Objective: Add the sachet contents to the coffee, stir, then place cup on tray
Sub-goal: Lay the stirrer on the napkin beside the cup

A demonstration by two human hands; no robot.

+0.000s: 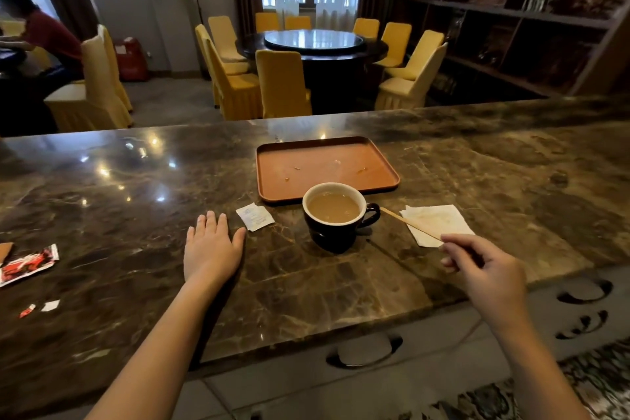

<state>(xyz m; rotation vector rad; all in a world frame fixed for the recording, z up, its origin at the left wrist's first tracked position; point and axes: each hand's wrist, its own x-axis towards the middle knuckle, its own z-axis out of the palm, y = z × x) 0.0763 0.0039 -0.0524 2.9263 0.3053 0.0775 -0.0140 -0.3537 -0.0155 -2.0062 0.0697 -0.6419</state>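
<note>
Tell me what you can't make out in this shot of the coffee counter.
All from the head view:
- White sachet: print too small to read; whether it is emptied cannot be told.
- Cup: the milky coffee hides whatever lies below its surface.
- Stir stick: its near end is hidden inside the right hand.
- Red wrapper: lettering blurred, and cut off by the left edge.
- Left hand: lies flat; underside unseen.
</note>
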